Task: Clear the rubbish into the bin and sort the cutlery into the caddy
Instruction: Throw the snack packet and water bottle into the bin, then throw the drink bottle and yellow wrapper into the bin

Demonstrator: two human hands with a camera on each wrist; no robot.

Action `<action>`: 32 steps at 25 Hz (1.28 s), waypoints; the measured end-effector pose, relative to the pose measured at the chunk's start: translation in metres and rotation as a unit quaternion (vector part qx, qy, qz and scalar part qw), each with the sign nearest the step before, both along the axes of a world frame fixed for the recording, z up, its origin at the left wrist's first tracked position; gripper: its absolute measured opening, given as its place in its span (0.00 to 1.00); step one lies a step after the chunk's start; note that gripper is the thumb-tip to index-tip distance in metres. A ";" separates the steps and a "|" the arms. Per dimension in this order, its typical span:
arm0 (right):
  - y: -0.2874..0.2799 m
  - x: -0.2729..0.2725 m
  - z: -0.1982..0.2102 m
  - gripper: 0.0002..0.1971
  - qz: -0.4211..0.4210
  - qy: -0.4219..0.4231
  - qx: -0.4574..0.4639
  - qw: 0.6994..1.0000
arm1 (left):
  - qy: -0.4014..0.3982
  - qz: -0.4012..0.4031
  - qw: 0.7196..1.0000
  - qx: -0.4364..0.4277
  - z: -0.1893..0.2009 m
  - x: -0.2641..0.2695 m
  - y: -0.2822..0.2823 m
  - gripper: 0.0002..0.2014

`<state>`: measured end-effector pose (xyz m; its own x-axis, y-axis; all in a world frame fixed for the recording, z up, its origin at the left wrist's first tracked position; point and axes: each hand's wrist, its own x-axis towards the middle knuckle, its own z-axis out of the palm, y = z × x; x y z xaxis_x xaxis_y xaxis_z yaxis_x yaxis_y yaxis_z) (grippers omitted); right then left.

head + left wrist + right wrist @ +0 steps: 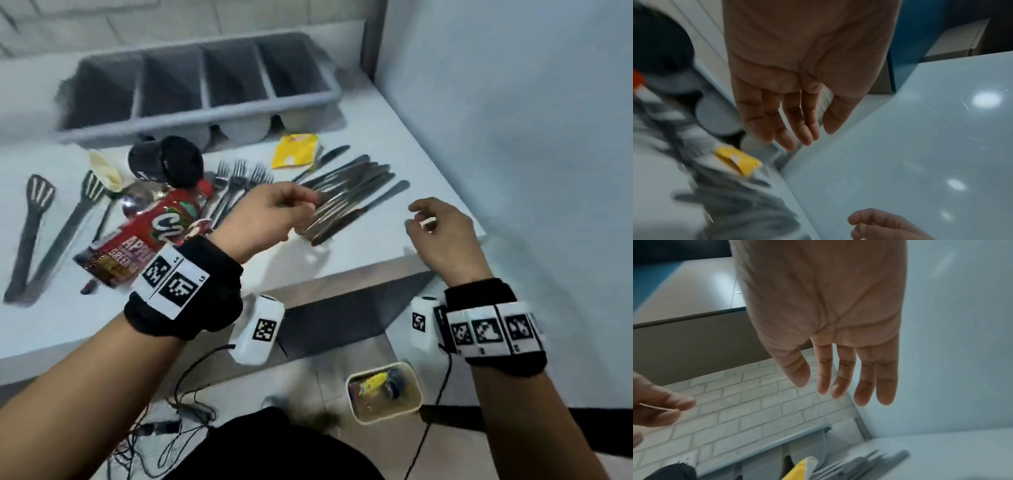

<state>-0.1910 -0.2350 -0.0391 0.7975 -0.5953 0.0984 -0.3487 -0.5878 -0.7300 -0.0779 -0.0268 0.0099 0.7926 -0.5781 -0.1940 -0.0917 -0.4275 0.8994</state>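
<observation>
Left hand: the left hand (270, 212) hovers over the near ends of the knives, its fingers (777, 126) straight, loosely together and holding nothing; whether they touch the knives I cannot tell.
Right hand: the right hand (442, 233) hangs above the table's right near corner, well apart from the cutlery, its fingers (865, 381) relaxed, slightly parted and empty.
Knives: a loose heap of metal knives (349, 195) lies right of centre on the table, blades pointing far and right.
Forks: a bunch of forks (236, 181) lies just left of the knives, tines toward the caddy.
Caddy: the grey caddy (198, 113) with four compartments stands at the far edge against the brick wall; what lies inside is hidden.
Yellow wrapper: a crumpled yellow wrapper (296, 150) lies near the caddy's right end, touching a knife tip.
Red packet: a red snack packet (144, 240) lies left of the left hand, over the spoons.
Black cup: a black cup (164, 164) lies tipped on its side, far of the packet.
Spatulas: two black slotted spatulas (30, 226) lie at the left.
Bin: a small cream bin (383, 390) stands on the floor, below the table's near edge, with wrappers in it.
Table: the white table (404, 144) carries all the rest.
</observation>
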 end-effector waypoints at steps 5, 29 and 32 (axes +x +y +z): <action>0.031 0.096 0.016 0.13 0.083 0.024 -0.050 0.995 | -0.135 0.158 0.975 0.075 0.017 0.042 0.080 0.09; 0.035 0.267 -0.025 0.36 0.138 0.293 -0.214 0.922 | -0.095 0.029 0.884 0.456 -0.021 0.112 0.146 0.43; 0.040 0.268 -0.023 0.36 0.183 0.265 -0.217 0.922 | -0.099 0.032 0.885 0.454 -0.023 0.113 0.148 0.43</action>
